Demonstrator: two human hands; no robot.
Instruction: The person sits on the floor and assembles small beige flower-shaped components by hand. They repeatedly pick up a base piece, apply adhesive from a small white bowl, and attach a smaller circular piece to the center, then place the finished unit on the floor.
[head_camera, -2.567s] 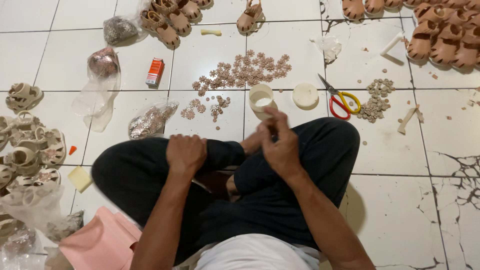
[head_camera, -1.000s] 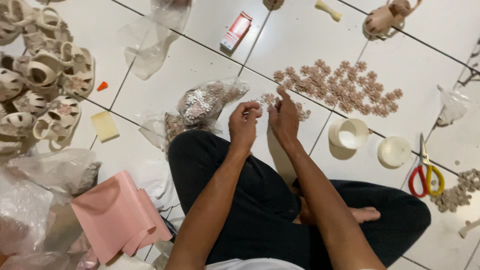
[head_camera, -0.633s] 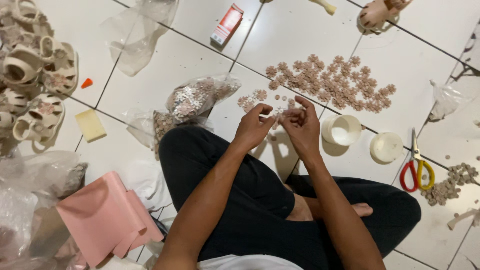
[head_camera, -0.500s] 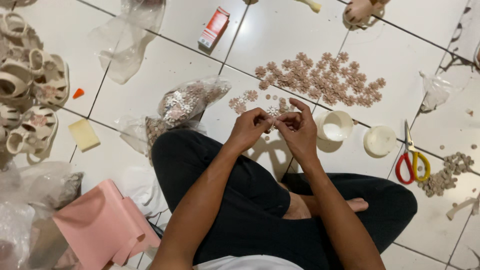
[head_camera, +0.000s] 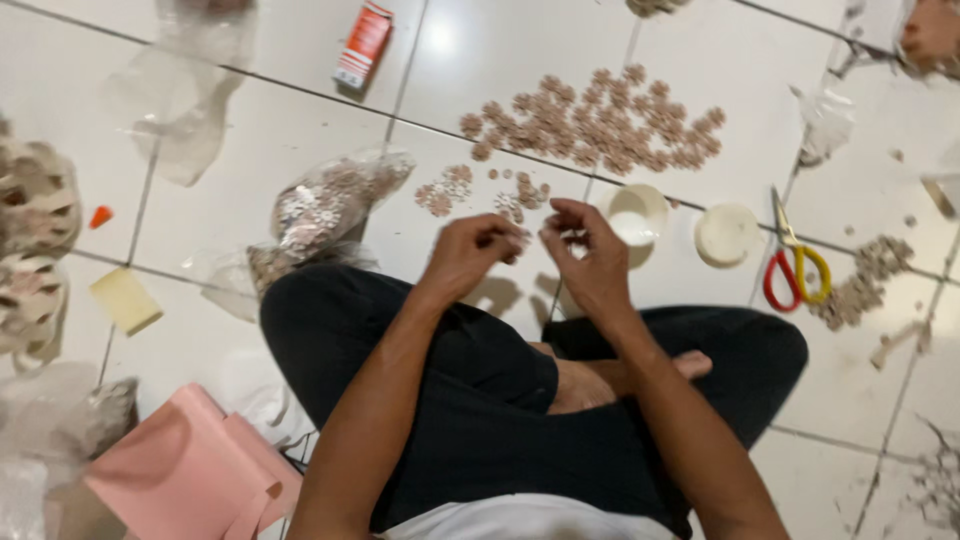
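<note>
- While you sit cross-legged, your left hand (head_camera: 468, 255) and right hand (head_camera: 588, 258) meet fingertip to fingertip, pinching something too small to tell.
- Small pinkish-brown flower-shaped pieces (head_camera: 598, 118) lie scattered just beyond both hands, nearer your right.

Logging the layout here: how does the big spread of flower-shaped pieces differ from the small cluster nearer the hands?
The big spread of tan flower-shaped pieces is larger, denser and lies farther from the hands. The small cluster of paler flower pieces is sparse and scattered, just beyond the left hand. Both lie loose on the white tiled floor.
</note>
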